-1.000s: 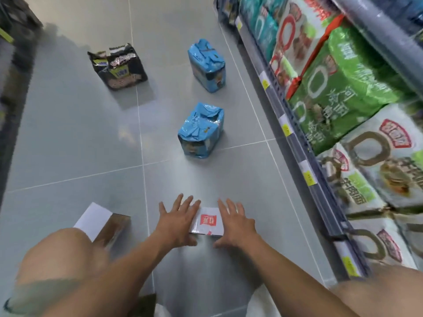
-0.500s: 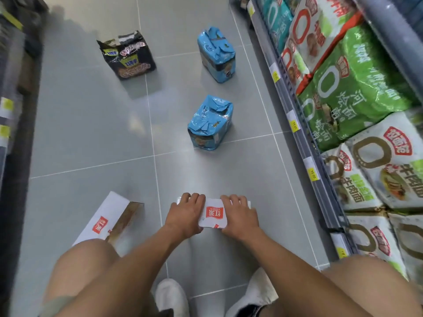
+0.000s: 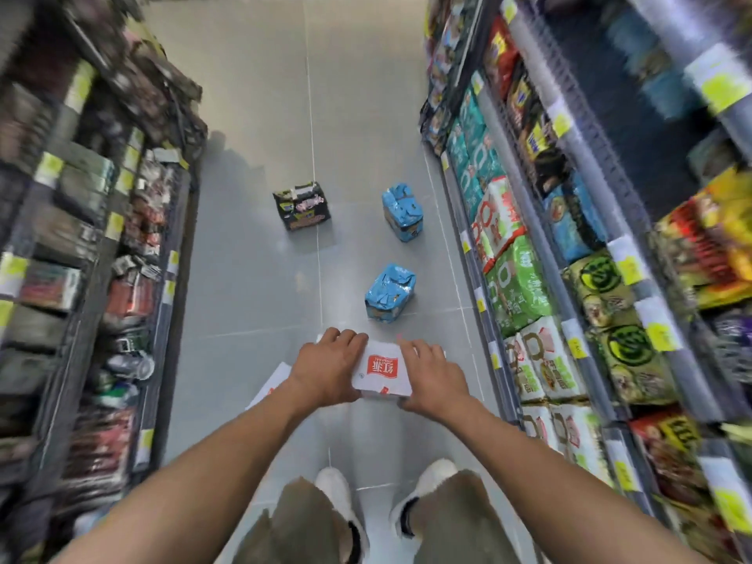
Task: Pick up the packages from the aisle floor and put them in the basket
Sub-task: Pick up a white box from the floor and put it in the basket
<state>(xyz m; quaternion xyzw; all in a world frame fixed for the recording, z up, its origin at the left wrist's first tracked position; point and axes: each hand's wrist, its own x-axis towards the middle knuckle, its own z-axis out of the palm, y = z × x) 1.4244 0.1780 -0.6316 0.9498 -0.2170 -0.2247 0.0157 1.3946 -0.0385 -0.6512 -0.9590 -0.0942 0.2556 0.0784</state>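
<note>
Carton held in both hands above the aisle floor

Shelving of dark metal (image 3: 181,221) runs down the left side, its packets smeared by blur, with yellow price tags along the rails. On the glossy grey tiled floor (image 3: 244,278) stands a black crinkled plastic multipack (image 3: 303,205), squat and blocky, its top seam puckered. Nearer, a second flat white cardboard box (image 3: 272,382) shows on the tiles, mostly hidden under the left wrist.

The left hand (image 3: 325,370) grips the left end of a flat white cardboard carton with a red square logo (image 3: 380,374), fingers curled over its far edge. The right hand (image 3: 431,378) grips the opposite end in the same way. The carton sits roughly level between them, up in front of the body and off the floor. Below it are white shoes (image 3: 333,488) and olive trouser legs.

A blue crumpled plastic multipack (image 3: 390,291) stands on the tiles just beyond the carton. A second blue multipack (image 3: 403,211) stands farther off. Both are boxy with wrinkled, folded tops.

Wire-fronted shelving on the right (image 3: 590,177) carries pillowy green and white noodle bags (image 3: 517,287), glossy and rounded, packed edge to edge.
</note>
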